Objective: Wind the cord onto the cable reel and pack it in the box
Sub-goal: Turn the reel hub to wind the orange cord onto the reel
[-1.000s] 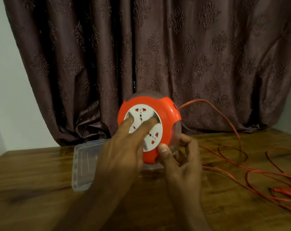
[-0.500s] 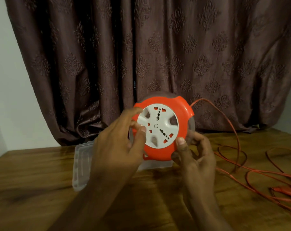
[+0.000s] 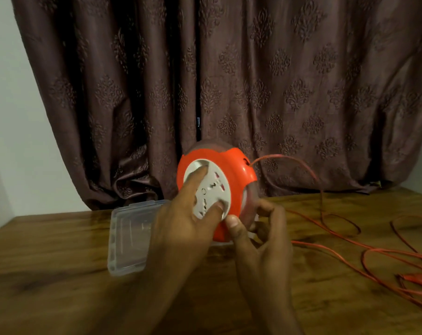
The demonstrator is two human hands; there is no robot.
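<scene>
I hold an orange cable reel (image 3: 236, 165) with a white socket disc (image 3: 213, 187) upright above the table. My left hand (image 3: 181, 228) presses its fingers into the recesses of the white disc. My right hand (image 3: 260, 235) grips the reel's lower right edge, thumb on the front rim. An orange cord (image 3: 292, 158) leaves the reel's upper right, arcs down and lies in loose loops (image 3: 374, 255) on the table to the right. A clear plastic box (image 3: 125, 240) lies behind my left hand, partly hidden by it.
The wooden table (image 3: 60, 274) carries everything. A dark patterned curtain (image 3: 229, 81) hangs close behind the reel. The cord's plug end (image 3: 415, 278) rests near the right edge. A pale wall (image 3: 9, 117) is at the left.
The reel has tilted and shifted left, its face now angled left. My left fingers have moved from the disc's rim onto its recesses, and the disc has turned.
</scene>
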